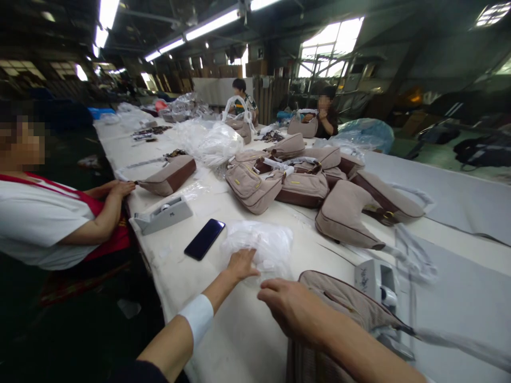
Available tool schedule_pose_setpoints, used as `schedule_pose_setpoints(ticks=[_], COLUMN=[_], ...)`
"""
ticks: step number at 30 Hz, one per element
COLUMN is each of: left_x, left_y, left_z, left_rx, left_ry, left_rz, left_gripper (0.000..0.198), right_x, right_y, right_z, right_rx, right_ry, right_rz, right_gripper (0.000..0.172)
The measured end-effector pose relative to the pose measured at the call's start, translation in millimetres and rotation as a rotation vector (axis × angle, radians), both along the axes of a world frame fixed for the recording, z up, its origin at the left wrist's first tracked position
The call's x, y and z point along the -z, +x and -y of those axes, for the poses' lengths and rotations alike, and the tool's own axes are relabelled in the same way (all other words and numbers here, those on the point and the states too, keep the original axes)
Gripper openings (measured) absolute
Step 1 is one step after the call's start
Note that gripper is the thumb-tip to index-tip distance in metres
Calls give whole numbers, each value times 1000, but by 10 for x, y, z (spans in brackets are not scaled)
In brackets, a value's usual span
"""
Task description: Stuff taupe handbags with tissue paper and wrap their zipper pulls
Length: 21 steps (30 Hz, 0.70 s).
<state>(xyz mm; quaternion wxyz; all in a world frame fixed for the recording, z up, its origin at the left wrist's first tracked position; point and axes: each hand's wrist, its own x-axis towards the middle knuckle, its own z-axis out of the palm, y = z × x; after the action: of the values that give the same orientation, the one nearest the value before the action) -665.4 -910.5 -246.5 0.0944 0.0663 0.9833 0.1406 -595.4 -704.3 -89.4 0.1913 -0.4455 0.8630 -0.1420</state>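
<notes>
My left hand (240, 264) reaches forward and rests on the near edge of a crumpled clear plastic bag (265, 244) on the white table (223, 330); its fingers curl onto the plastic. My right hand (289, 308) hovers low in front of me, fingers loosely bent, holding nothing, just left of a taupe handbag (343, 303) standing at the near edge. A dark phone (205, 239) lies just left of the plastic bag.
Several taupe handbags (303, 183) are heaped mid-table. Tape dispensers sit at left (163, 214) and right (377, 282). A person in white and red (43, 218) sits at left with a hand on a bag (170, 175). Two more people work at the far end.
</notes>
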Motion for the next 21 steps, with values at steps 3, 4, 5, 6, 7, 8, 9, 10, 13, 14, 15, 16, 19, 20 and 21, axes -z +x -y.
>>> schedule_pose_setpoints(ticks=[3, 4, 5, 6, 7, 8, 9, 10, 13, 14, 15, 16, 19, 20, 21], left_x=[5, 14, 24, 36, 46, 55, 61, 63, 49, 40, 31, 22, -5, -16, -31], left_y=[120, 161, 197, 225, 243, 252, 251, 245, 206, 189, 168, 141, 21, -27, -71], left_z=[63, 105, 153, 202, 249, 290, 324, 351, 392, 397, 397, 394, 364, 350, 336], left_rx=[49, 63, 75, 80, 80, 76, 69, 59, 30, 16, -2, -23, -116, -146, -171], left_ry=[33, 50, 69, 88, 104, 119, 131, 141, 166, 171, 173, 173, 155, 150, 149], left_rz=[58, 72, 83, 93, 104, 114, 121, 125, 108, 95, 78, 58, -20, -46, -72], left_gripper=[68, 78, 89, 98, 105, 109, 111, 113, 108, 101, 91, 81, 51, 44, 40], right_x=[322, 420, 502, 563, 607, 636, 656, 671, 700, 701, 693, 674, 549, 494, 443], right_y=[-521, -694, -850, -981, -1081, -1146, -1176, -1177, -1073, -1028, -988, -951, -843, -795, -736], right_z=[491, 546, 553, 527, 483, 436, 394, 361, 307, 293, 280, 267, 235, 221, 198], right_rx=[28, 97, 176, 243, 303, 352, 388, 413, 401, 374, 343, 314, 262, 254, 250], right_ry=[204, 223, 227, 230, 232, 236, 241, 242, 199, 170, 140, 111, 51, 41, 38], right_rz=[34, 9, -28, -62, -92, -116, -133, -145, -159, -155, -148, -140, -131, -133, -135], right_gripper=[20, 28, 36, 42, 46, 49, 52, 56, 62, 61, 57, 52, 35, 31, 28])
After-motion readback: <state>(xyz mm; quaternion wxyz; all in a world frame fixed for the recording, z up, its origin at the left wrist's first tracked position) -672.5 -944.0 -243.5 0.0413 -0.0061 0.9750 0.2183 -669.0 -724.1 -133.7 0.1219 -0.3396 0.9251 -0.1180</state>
